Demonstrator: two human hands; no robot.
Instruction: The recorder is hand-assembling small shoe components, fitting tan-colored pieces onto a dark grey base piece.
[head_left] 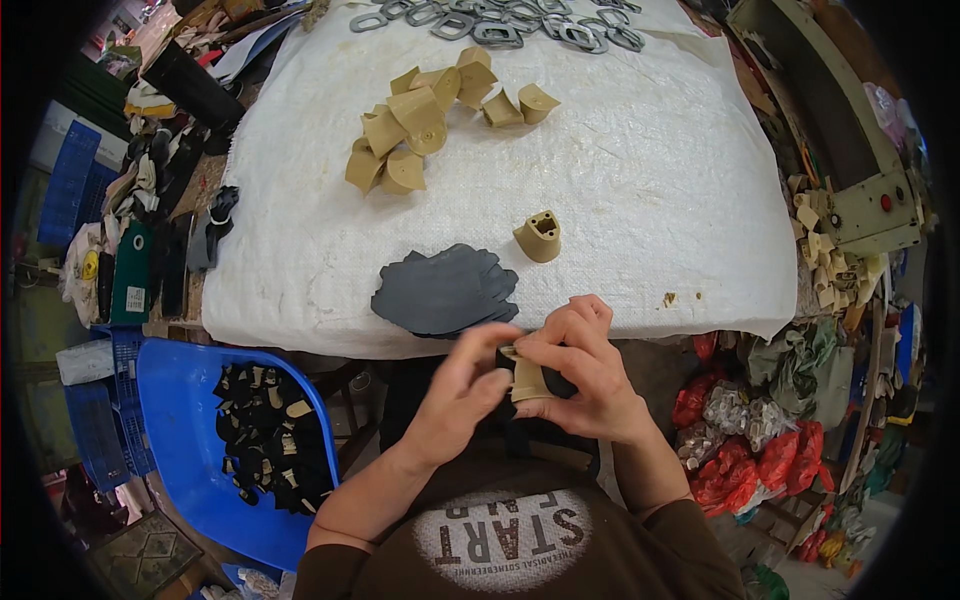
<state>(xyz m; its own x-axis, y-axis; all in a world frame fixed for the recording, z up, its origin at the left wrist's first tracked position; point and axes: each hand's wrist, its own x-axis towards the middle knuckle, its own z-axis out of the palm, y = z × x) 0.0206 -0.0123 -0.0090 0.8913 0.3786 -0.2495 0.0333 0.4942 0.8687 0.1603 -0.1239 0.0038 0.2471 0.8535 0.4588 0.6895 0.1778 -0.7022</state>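
Note:
A tan shoe heel (530,382) is in my right hand (590,370), its fingers and thumb closed round it just off the table's front edge. My left hand (458,388) is close by the heel's left side, slightly smeared by motion, with thumb and forefinger apart; whether a fingertip touches the heel I cannot tell. On the table in front lies a fanned pile of dark grey thin sheet pieces (445,290). One tan heel (540,236) stands alone to its right, showing holes in its top. Farther back is a loose group of tan heels (405,125).
White woven sheeting (640,200) covers the table. Grey metal rings (500,33) lie along its far edge. At my left stands a blue basin (180,420) holding many dark and tan pieces (270,440). Red plastic bags (735,475) and a beige machine (860,150) are on the right.

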